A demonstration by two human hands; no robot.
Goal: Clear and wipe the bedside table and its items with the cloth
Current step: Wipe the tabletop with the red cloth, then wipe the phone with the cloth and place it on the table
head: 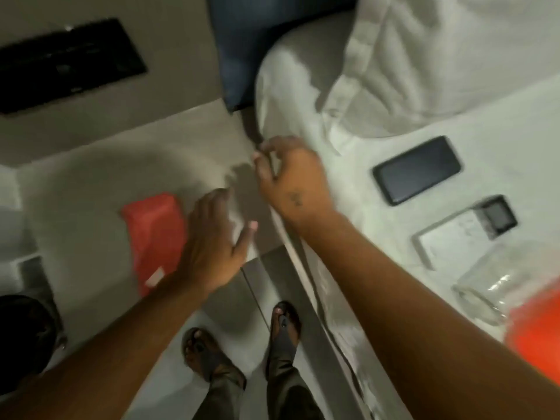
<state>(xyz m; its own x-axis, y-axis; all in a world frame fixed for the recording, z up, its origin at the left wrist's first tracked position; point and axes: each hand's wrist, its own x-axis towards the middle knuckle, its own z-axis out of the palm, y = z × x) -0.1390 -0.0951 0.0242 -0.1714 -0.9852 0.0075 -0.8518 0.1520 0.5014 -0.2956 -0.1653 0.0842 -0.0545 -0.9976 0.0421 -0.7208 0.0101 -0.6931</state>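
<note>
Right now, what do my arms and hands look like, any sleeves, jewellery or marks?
Both forearms are bare, with no sleeves, watch or bracelets in view. The right hand has a small dark mark, perhaps a tattoo, on its back. The left hand shows no rings or marks. The picture is blurred.

Red cloth (154,237) — flat on bedside table (91,183)

1. One red cloth (153,234) is lying on the tabletop (91,189).
2. One dark phone (417,169), one small box (463,230) and one glass jar (497,286) are lying on the bed (500,116).
3. Two hands are showing: left hand (212,247), right hand (292,177).
</note>
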